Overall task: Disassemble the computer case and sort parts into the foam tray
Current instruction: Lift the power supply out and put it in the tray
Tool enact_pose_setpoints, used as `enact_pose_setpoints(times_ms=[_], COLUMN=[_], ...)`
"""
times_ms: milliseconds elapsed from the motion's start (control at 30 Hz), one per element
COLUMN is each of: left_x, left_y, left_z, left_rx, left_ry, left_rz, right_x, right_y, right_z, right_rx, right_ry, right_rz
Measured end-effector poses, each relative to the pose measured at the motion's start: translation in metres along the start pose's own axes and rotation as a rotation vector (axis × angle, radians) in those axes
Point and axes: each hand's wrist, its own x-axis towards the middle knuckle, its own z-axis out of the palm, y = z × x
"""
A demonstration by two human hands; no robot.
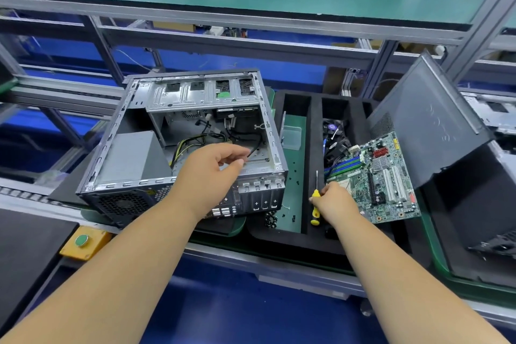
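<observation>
The case [184, 145] lay on its side on the tabletop [290, 274], open face up, left of the foam tray [314, 120]. The power supply [131, 159] and a bundle of cables [195, 139] remained inside; the drive cage [201, 92] was still fitted at the far end.

The left hand [212, 165] reached into the case, thumb and fingertips pinching a thin black cable [255, 148] near the right wall. The right hand [333, 198] rested at the tray's edge, fingers curled round a yellow-handled screwdriver [315, 204], its shaft pointing away from the person.

The motherboard [382, 179] was already out and lying in the tray's right compartment, with a fan [335, 131] and wiring behind it. Loose black screws [296, 184] lay in the middle compartment. A side panel [427, 117] leaned against the tray's right side.

Judgement: the task appeared well advanced, the board stage complete. The step in hand was freeing internal cabling, with the screwdriver either being taken up or set down; this could not be determined. The next move called for tracing the pinched cable to its connector or clip and releasing it without strain, then bringing the screwdriver to the remaining fixings, probably those of the power supply or drive cage. Whether any screws still held those parts was not visible.
</observation>
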Motion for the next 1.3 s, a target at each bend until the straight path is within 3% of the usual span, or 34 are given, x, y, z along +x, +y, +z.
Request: enact_pose_setpoints(times_ms=[133,200,367,467,533,667,833,1300], left_x=[-0.001,0.003,0.015,0.015,0.014,0.012,0.023,0.094], left_y=[-0.006,-0.014,-0.051,-0.074,-0.084,-0.095,-0.106,-0.147], left_z=[-0.011,-0.028,-0.089,-0.110,-0.117,-0.121,-0.122,-0.167], left_rx=[0.057,0.219,0.651,0.867,0.968,0.920,0.925,0.907], left_ry=[0.021,0.050,0.116,0.124,0.120,0.133,0.063,-0.022], left_rz=[0.015,0.044,-0.021,-0.142,-0.250,-0.307,-0.266,-0.121], right_x=[-0.005,-0.012,-0.040,-0.060,-0.067,-0.066,-0.062,-0.051], right_y=[-0.006,-0.017,-0.080,-0.119,-0.136,-0.149,-0.161,-0.220], right_z=[-0.006,-0.017,-0.047,-0.048,-0.041,-0.024,-0.010,0.018], right_rx=[0.037,0.142,0.327,0.174,0.023,-0.183,-0.360,-0.385], right_ry=[0.031,0.089,0.169,0.181,0.157,0.085,0.146,0.286], right_rz=[-0.007,-0.061,-0.461,-0.681,-0.733,-0.629,-0.517,-0.364])
